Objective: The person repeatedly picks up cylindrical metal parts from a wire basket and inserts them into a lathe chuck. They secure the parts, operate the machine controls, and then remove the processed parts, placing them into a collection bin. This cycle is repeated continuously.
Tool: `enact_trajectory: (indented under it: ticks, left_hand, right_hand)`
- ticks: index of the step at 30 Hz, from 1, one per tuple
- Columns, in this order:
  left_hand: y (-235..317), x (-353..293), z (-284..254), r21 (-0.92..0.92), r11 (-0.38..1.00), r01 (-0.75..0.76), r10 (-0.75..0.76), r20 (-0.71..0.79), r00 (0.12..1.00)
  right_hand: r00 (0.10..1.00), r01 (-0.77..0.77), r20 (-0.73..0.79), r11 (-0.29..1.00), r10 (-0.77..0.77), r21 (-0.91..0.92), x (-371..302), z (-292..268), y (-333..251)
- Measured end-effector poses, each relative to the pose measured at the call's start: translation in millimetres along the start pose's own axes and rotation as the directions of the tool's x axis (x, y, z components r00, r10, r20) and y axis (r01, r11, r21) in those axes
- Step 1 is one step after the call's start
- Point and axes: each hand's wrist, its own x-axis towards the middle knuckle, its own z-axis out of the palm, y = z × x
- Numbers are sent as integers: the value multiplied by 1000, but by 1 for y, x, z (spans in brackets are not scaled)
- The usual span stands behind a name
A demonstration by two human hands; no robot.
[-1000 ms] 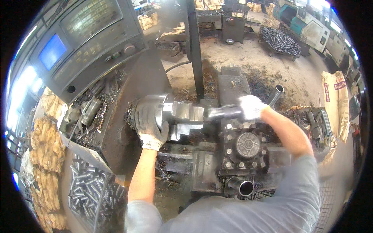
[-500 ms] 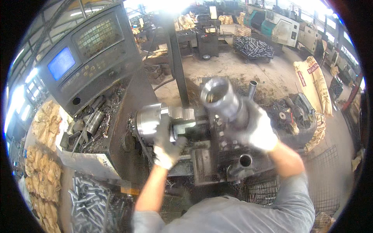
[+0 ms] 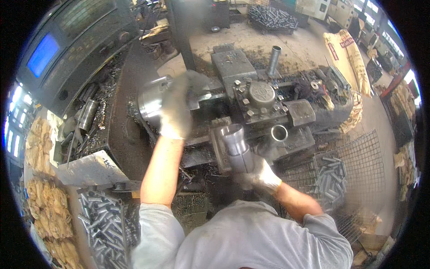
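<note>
My right hand [image 3: 262, 175], in a white glove, grips a grey metal tube [image 3: 235, 143] and holds it upright, low in front of the lathe carriage. My left hand [image 3: 175, 107], in a grey glove, reaches up to the shiny lathe chuck [image 3: 151, 102] and is blurred by motion; I cannot tell whether it holds anything. The tool post [image 3: 262, 96] with its bolts sits just right of the chuck.
A control panel with a blue screen [image 3: 42, 56] stands at the upper left. A bin of short metal tubes [image 3: 101, 224] lies at lower left, and a wire basket of tubes [image 3: 333, 172] at right. Metal chips cover the machine bed. Sacks [image 3: 345, 49] lie at upper right.
My right hand has brought the tube down from near the chuck to low in front of the carriage. My left hand has stayed at the chuck. The view has shifted.
</note>
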Motion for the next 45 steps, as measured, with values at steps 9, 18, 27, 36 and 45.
enact_trajectory:
  ticks: [9,18,27,36,45]
  left_hand:
    - [-116,-115,-4,143,937,318,-340,168,925]
    - [-198,-133,9,-178,718,673,-689,-316,652]
    - [-183,-148,-3,-425,743,517,-651,-277,707]
    - [-153,-142,1,-465,672,577,-573,167,802]
    - [-145,-157,21,-378,582,720,-670,279,688]
  right_hand:
    - [958,271,116,960,-262,-66,41,-21,26]
    - [999,-27,-38,872,10,-489,58,-28,88]
    - [995,-15,-87,752,-56,-659,-117,-195,138]
    - [448,-692,-866,528,-221,-493,-189,-241,93]
    - [928,137,-129,642,-350,-754,2,-94,18]
